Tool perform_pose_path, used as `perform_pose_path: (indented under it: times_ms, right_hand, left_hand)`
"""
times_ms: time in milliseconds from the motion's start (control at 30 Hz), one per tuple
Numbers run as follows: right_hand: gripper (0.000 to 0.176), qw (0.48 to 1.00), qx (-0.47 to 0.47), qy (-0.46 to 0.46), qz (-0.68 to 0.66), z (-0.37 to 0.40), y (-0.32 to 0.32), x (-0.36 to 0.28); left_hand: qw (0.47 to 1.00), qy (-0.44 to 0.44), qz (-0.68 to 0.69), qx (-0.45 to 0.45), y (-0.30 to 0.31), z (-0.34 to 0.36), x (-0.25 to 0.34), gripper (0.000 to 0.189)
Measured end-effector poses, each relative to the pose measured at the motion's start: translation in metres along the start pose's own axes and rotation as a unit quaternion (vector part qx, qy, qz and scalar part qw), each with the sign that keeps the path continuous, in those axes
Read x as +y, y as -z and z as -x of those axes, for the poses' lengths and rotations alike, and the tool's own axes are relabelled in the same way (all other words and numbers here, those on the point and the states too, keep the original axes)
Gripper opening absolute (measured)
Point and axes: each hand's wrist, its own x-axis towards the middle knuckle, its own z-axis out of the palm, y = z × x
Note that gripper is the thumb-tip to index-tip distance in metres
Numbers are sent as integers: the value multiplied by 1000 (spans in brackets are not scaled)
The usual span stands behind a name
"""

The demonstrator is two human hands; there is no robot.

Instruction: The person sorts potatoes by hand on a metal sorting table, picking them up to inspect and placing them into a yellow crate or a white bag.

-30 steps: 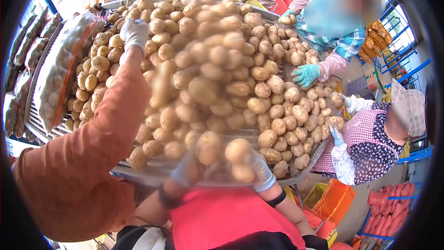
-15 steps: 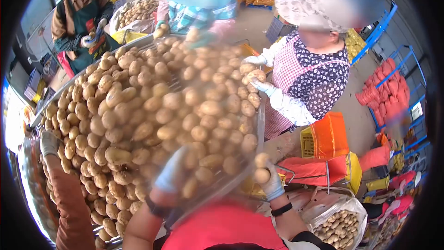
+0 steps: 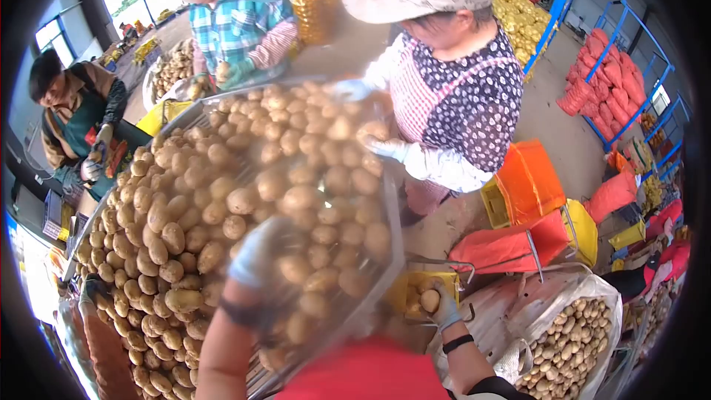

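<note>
My left hand (image 3: 259, 252), in a light glove, reaches over the potatoes (image 3: 174, 237) heaped on the slatted metal table (image 3: 396, 230). Motion smears its fingers, and any potato in its grasp cannot be made out. To the right of the table, my right hand (image 3: 446, 307), gloved with a black band at the wrist, is closed on a potato (image 3: 429, 300). It is over a yellow crate (image 3: 404, 292) beside the table edge.
A co-worker in a cap (image 3: 459, 96) handles potatoes at the table's right. Two more people (image 3: 241, 37) stand at the far side. Another person's sleeve (image 3: 104, 341) is at left. An open white sack (image 3: 503, 307) of potatoes and an orange-lined crate (image 3: 529, 178) are at right.
The view has shifted. My right hand has gone from beside the table to over the yellow crate, with one potato now visible instead of two. My left hand has moved farther over the heap.
</note>
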Motion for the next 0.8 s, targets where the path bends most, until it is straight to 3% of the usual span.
perform_pose_path:
  times_ms: [67, 100, 167, 267, 300, 333, 400, 467, 533, 567, 600, 633, 667, 700, 733, 767, 800]
  right_hand:
    - [36, 1000, -5, -18, -7, -31, 36, 9]
    - [38, 999, 7, -41, -24, -49, 64, 24]
    - [35, 991, 113, -44, 50, -15, 25, -10]
    - [42, 969, 159, -111, 153, -7, 5, -34]
    - [43, 930, 191, -21, 314, -18, 13, -34]
    - [45, 856, 216, 71, 464, -37, 28, -34]
    - [48, 752, 228, 217, 580, -65, 44, -34]
    - [51, 745, 212, 333, 537, -88, 40, -48]
    - [40, 771, 138, 367, 502, -72, 9, -62]
    - [36, 780, 73, 377, 493, -58, -20, -66]
    - [31, 782, 1, 385, 490, -42, -52, -65]
    - [29, 721, -53, 486, 491, -18, -96, -59]
    - [28, 742, -92, 440, 498, 1, -128, -48]
    - [28, 728, -154, 457, 487, 5, -147, -27]
    - [28, 713, -225, 438, 499, 20, -170, -16]
    - [29, 695, -273, 421, 515, 34, -190, -10]
    - [28, 659, -301, 435, 535, 42, -205, -1]
  left_hand:
    - [999, 31, -1, 43, 56, 40, 3, 38]
    - [990, -21, -104, 97, 52, 75, 18, 38]
    - [972, 3, -121, 203, 77, 132, 37, 36]
    - [947, -8, -127, 294, 140, 211, 26, 38]
    - [930, -7, -141, 340, 148, 234, 22, 38]
    - [926, -14, -150, 347, 147, 252, 16, 38]
    - [918, -23, -167, 359, 141, 282, 1, 39]
    - [912, 15, -168, 375, 151, 301, -21, 39]
    - [892, 23, -212, 397, 147, 305, -43, 41]
    - [909, 14, -144, 391, 135, 305, -46, 35]
    - [883, -41, -330, 333, 129, 304, -50, 30]
    - [778, -106, -543, 297, 121, 305, -55, 26]
    - [643, -182, -685, 291, 112, 306, -60, 26]
    - [672, -172, -643, 324, 138, 314, -85, 22]
    - [775, -112, -440, 439, 128, 318, -83, 21]
    - [837, -73, -200, 504, 124, 312, -77, 19]
    - [792, -133, -224, 552, 136, 315, -81, 20]
